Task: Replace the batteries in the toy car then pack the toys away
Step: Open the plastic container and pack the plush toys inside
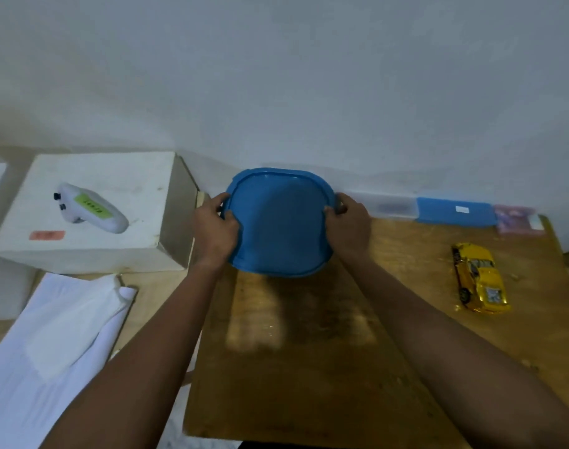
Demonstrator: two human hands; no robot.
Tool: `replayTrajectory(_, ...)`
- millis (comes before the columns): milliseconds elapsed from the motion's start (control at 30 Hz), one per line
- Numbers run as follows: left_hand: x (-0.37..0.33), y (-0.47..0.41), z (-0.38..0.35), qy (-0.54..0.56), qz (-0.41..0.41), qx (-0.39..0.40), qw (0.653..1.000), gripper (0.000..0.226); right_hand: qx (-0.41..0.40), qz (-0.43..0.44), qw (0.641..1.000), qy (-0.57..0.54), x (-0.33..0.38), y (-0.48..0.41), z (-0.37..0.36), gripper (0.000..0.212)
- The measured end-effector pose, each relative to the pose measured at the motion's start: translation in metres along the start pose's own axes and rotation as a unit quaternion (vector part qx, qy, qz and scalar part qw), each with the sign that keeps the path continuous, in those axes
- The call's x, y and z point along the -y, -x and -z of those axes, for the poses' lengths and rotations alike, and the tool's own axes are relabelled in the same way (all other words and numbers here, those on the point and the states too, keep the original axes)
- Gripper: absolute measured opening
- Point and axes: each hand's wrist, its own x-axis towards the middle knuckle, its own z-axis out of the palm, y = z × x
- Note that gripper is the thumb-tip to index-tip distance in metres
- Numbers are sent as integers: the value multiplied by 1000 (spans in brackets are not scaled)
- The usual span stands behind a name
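Now left hand (pixel 215 229), right hand (pixel 348 225) grip blue lid (pixel 278 222) edges.

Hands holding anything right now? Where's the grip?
Both hands grip the blue lid: left hand on its left edge, right hand on its right edge.

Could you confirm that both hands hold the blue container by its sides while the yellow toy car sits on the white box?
Not quite: in the head view the yellow toy car lies on the wooden table at the right, not on the white box. The left hand and right hand do hold the blue container by its sides.
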Motion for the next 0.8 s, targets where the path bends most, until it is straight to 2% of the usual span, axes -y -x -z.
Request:
replayTrajectory(67,3,-5,-6,0,-3,2,1000,45,-9,-12,1000,13,-2,-4,-7,15)
replayTrajectory(167,8,-10,-13,7,-20,-9,1000,43,-12,-26,999,30,-7,-8,-17,25)
replayTrajectory(433,19,-19,-20,13,3,14,1000,49,-41,-33,998,38,-5,-5,-24,34)
replayTrajectory(533,19,-19,-22,9,9,0,1000,41,-43,-36,998,29,-8,-4,-28,37)
replayTrajectory(700,24,-19,-24,16,-26,-30,999,31,-23,-39,999,-8,-12,-2,-30,32)
replayTrajectory(800,30,-23,-25,43,-11,-28,999,30,-8,-39,999,-26,-12,-5,-33,28)
